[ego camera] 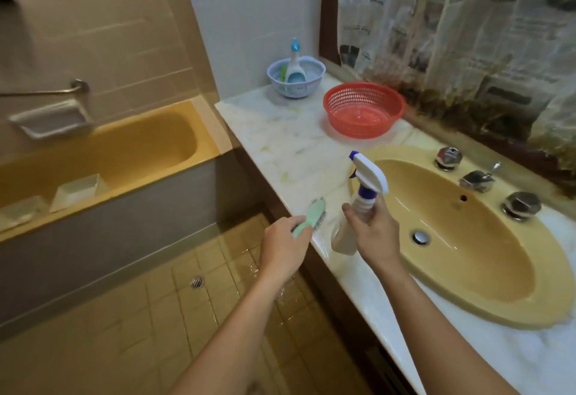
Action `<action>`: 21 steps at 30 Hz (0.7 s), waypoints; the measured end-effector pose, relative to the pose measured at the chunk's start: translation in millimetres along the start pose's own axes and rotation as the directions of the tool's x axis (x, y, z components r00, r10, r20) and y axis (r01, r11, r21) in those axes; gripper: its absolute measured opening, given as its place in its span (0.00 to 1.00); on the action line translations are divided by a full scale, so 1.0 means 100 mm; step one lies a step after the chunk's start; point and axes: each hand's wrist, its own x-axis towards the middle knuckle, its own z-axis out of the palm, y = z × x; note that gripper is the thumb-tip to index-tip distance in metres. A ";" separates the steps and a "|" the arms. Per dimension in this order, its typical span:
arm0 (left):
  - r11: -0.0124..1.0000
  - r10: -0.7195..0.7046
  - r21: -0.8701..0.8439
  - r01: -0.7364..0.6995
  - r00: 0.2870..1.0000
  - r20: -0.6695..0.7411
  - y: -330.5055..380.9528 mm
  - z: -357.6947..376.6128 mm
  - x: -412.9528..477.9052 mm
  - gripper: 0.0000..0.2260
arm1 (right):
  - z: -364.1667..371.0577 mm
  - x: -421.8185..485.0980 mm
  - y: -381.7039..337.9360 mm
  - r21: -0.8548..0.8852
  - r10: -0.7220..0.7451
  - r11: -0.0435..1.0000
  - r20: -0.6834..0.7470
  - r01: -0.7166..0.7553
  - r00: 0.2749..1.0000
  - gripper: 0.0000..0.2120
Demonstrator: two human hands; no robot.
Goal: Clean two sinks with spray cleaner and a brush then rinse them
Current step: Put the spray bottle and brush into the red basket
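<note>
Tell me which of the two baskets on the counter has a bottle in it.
The pale blue basket at the counter's far corner, with a blue-capped white bottle standing in it. The red basket, nearer the sink, shows no bottle.

Left grip [282, 246], right grip [375, 232], both clenched
</note>
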 end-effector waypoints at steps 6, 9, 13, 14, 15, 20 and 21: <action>0.999 0.048 -0.015 -0.047 0.997 0.068 -0.17 -0.20 0.96 0.17 | 0.64 0.57 -0.03 -0.046 0.028 0.998 -0.045 -0.030 0.999 0.14; 0.996 0.093 -0.008 -0.092 0.988 0.122 -0.21 -0.35 1.46 0.17 | 0.95 0.82 -0.11 -0.037 0.067 0.997 -0.114 -0.071 0.991 0.15; 0.983 0.179 0.006 -0.185 0.958 0.222 -0.23 -0.57 2.08 0.17 | 1.30 1.15 -0.28 -0.027 0.113 0.992 -0.203 -0.121 0.973 0.14; 0.979 0.197 0.004 -0.205 0.950 0.241 -0.23 -0.62 2.24 0.17 | 1.38 1.23 -0.33 -0.021 0.123 0.991 -0.222 -0.131 0.967 0.13; 0.974 0.217 0.004 -0.225 0.941 0.260 -0.23 -0.65 2.40 0.17 | 1.45 1.32 -0.36 -0.010 0.134 0.990 -0.240 -0.141 0.961 0.12; 0.957 0.279 -0.011 -0.290 0.909 0.309 -0.17 -0.67 3.11 0.17 | 1.71 1.75 -0.43 -0.002 0.162 0.985 -0.309 -0.172 0.937 0.11; 0.954 0.291 -0.018 -0.301 0.902 0.319 -0.14 -0.66 3.24 0.16 | 1.74 1.85 -0.44 -0.004 0.166 0.984 -0.317 -0.177 0.934 0.11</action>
